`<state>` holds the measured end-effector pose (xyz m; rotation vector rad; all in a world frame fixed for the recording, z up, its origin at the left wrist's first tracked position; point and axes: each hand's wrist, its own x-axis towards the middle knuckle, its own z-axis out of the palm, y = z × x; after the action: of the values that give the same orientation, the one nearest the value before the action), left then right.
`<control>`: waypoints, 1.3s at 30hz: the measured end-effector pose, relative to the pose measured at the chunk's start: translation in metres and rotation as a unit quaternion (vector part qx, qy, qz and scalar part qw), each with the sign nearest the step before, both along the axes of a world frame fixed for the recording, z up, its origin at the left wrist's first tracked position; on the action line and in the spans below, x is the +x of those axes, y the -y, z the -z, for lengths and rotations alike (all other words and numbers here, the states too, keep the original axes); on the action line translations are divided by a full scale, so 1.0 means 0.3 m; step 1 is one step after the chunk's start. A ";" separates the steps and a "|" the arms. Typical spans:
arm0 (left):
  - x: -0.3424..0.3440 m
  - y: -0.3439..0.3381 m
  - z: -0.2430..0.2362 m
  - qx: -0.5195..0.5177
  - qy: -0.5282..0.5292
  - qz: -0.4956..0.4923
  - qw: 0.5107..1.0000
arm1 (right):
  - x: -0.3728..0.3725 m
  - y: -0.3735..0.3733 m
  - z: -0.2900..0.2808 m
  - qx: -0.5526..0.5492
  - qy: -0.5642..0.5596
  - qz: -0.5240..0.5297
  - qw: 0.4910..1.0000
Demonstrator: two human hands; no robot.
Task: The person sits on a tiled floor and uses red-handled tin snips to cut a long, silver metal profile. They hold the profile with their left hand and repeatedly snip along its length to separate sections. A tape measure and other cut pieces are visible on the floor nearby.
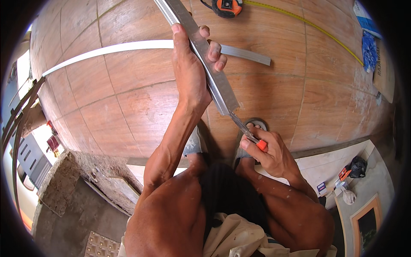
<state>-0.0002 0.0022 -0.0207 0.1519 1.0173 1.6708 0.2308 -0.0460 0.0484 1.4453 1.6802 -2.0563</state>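
My left hand [192,73] is wrapped round a long grey metal channel [212,70], which slants from the top of the view down toward my right. The thumb lies along one side and the fingertips curl over the other. At the channel's near end, the steel jaws of red-handled snips [246,130] touch the metal, where the edge looks jagged. My right hand [272,154] is closed round the snips' handles, mostly hiding them. Beneath my left hand, a second metal strip [246,54] lies across the tiled floor.
An orange and black tape measure [227,6] lies on the wood-look tiles [265,94], its yellow blade [317,26] drawn out to the right. A blue plastic bundle [369,51] and a cardboard piece [384,73] are at the far right. Below left stands a rough masonry edge [60,184].
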 end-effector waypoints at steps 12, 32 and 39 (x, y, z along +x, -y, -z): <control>0.004 0.000 0.000 0.007 -0.005 -0.003 1.000 | -0.004 -0.008 -0.011 0.004 -0.002 -0.006 1.000; 0.008 0.002 -0.006 0.008 -0.006 -0.002 1.000 | 0.001 -0.002 -0.001 -0.044 -0.002 0.008 0.999; -0.004 0.000 0.007 0.022 -0.014 -0.009 1.000 | -0.011 -0.005 -0.008 -0.022 -0.024 0.010 0.999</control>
<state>-0.0016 0.0022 -0.0228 0.1970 1.0055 1.7121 0.2274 -0.0446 0.0508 1.4170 1.6344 -2.1394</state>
